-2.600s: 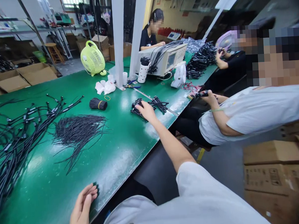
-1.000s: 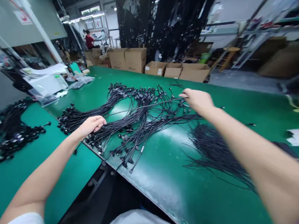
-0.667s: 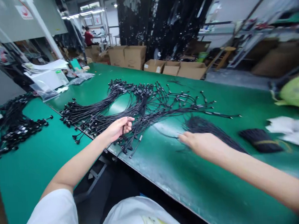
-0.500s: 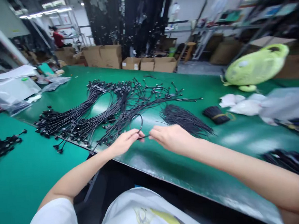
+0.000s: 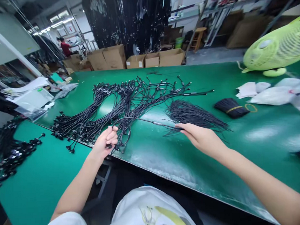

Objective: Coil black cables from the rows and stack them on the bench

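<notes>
A thin black cable with a small pale sleeve stretches between my two hands, just above the green tabletop. My left hand is closed around one end of it, close to the table's front edge. The other end lies pinched between the thumb and fingers of my right hand. Behind my left hand a large spread of black cables with connectors covers the table. Beside my right hand lies a loose pile of thin black ties.
A bundle of black ties held by a yellow band lies right of the pile. Farther right are white plastic bags and a light green fan. More black connectors sit on the left table. Cardboard boxes stand behind.
My hands have moved apart, left hand leftward and right hand rightward. The cable, looped at my left hand before, is now drawn out between them. The view has shifted slightly.
</notes>
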